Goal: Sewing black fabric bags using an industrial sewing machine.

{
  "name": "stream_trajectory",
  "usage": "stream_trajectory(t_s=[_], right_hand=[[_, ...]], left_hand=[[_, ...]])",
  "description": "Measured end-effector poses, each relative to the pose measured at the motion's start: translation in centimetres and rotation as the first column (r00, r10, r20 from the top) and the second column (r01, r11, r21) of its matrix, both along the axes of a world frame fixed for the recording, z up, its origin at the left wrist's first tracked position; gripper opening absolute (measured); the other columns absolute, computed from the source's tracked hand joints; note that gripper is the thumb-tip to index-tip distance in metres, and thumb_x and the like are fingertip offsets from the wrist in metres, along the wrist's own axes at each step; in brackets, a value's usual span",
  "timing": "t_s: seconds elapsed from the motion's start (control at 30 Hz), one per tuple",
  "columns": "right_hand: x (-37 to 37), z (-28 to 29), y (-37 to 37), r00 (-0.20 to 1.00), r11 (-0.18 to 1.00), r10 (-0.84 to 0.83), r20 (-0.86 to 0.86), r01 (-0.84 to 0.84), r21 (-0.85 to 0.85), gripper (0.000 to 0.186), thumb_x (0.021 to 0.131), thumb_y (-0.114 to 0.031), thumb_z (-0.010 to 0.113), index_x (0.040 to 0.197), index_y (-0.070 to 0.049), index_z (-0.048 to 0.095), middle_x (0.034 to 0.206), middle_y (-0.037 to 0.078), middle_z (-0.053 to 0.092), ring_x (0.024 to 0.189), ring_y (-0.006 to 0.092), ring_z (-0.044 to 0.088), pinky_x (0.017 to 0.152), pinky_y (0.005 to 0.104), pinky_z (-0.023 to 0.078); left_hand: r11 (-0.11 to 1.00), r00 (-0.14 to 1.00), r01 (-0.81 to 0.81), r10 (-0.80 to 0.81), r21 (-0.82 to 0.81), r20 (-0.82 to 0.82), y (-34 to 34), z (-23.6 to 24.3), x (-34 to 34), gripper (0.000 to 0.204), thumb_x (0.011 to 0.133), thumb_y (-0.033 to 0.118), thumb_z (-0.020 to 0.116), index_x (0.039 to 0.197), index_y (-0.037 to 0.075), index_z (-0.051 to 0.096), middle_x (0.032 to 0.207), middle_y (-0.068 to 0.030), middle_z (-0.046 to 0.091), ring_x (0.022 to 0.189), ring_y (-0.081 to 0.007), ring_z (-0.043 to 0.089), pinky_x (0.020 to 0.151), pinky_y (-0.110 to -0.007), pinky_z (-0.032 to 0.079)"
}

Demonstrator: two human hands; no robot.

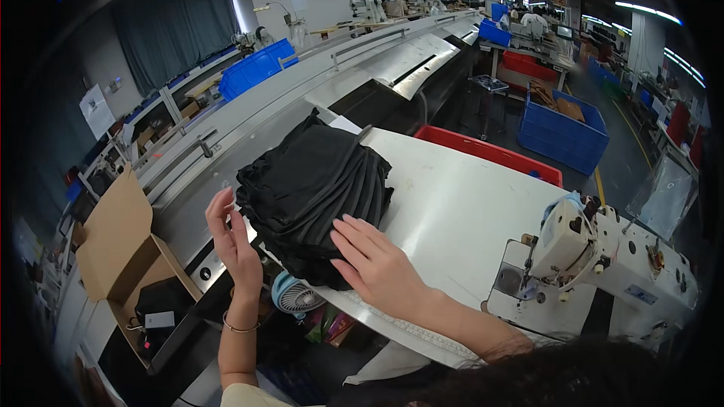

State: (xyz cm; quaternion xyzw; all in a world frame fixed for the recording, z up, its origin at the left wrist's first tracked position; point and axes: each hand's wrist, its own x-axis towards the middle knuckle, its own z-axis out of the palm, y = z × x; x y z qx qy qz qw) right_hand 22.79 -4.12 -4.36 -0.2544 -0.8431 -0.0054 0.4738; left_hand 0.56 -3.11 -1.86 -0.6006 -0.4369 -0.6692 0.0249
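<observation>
A thick stack of black fabric pieces lies at the left end of the white sewing table, its layers fanned along the right side. My right hand rests against the near right side of the stack, fingers stretched out. Beside the stack's left edge, my left hand is raised with its fingers apart and slightly curled, nothing in it. Whether its fingertips touch the cloth I cannot tell. A bracelet circles my left wrist.
A white sewing machine stands on the table's right side. At left is an open cardboard box with dark items inside. A small blue fan sits below the table edge. Beyond the table are a red bin and a blue crate.
</observation>
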Motion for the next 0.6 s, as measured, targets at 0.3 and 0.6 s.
stream_trajectory(t_s=[0.3,0.6], right_hand=[[-11.9,-1.0,12.8,0.954,0.534,-0.007,-0.3,-0.25,-0.807,0.034,0.093,-0.022,0.049,0.101,0.009,0.058,0.12,0.024,0.054,0.114,0.0298,0.053,0.094,0.0376,0.044],[16.0,13.5,9.6,0.4,0.942,0.064,-0.914,-0.327,-0.078,0.029,0.093,-0.024,0.053,0.109,0.001,0.055,0.105,0.012,0.062,0.094,0.0202,0.062,0.083,0.034,0.052]], left_hand=[[0.955,0.928,0.032,-0.138,-0.294,-0.346,6.1,-2.6,-1.6,0.064,0.085,-0.008,0.037,0.144,0.003,0.015,0.149,-0.0188,0.018,0.133,-0.0327,0.028,0.106,-0.038,0.024],[0.89,0.528,-0.122,-0.317,-0.44,-0.788,9.4,0.1,-4.0,0.037,0.075,-0.002,0.047,0.106,0.01,0.065,0.117,-0.0051,0.061,0.108,-0.0236,0.053,0.094,-0.037,0.035]])
